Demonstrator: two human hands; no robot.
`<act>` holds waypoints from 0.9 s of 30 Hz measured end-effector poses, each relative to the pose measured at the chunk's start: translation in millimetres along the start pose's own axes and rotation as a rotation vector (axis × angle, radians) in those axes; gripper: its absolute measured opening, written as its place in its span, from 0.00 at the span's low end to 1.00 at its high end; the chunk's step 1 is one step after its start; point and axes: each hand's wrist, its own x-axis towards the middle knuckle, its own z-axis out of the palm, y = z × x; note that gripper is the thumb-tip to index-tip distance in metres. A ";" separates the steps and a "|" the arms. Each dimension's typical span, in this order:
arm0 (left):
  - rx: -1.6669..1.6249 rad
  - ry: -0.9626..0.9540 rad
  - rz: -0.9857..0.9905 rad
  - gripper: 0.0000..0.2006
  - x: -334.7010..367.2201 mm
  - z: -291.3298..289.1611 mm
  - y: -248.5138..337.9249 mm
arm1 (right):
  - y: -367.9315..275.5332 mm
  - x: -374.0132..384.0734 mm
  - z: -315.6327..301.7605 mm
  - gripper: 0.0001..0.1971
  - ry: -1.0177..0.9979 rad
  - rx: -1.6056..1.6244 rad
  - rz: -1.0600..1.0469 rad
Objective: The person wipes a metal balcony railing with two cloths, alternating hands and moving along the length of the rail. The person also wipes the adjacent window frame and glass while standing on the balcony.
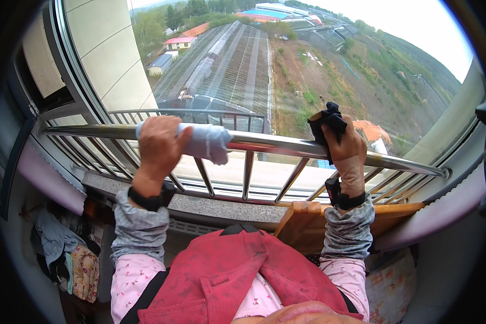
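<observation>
My left hand is closed round a light blue cloth, which wraps over the shiny metal handrail in front of the window. Part of the cloth sticks out to the right of my fingers and drapes over the rail. My right hand is raised at the right part of the rail, its fingers bunched on a dark, crumpled cloth. That cloth shows above the rail, against the view outside; whether it touches the glass I cannot tell. A dark band with a small box sits on each wrist.
Metal bars run down from the handrail to a speckled stone sill. A wooden board stands at the right below the rail. Folded clothes are piled low on the left. A window frame rises at the left.
</observation>
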 end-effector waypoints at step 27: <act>0.161 0.060 -0.187 0.19 -48.0 -29.4 -170.2 | -2.6 -2.5 -3.5 0.15 -0.021 0.076 0.035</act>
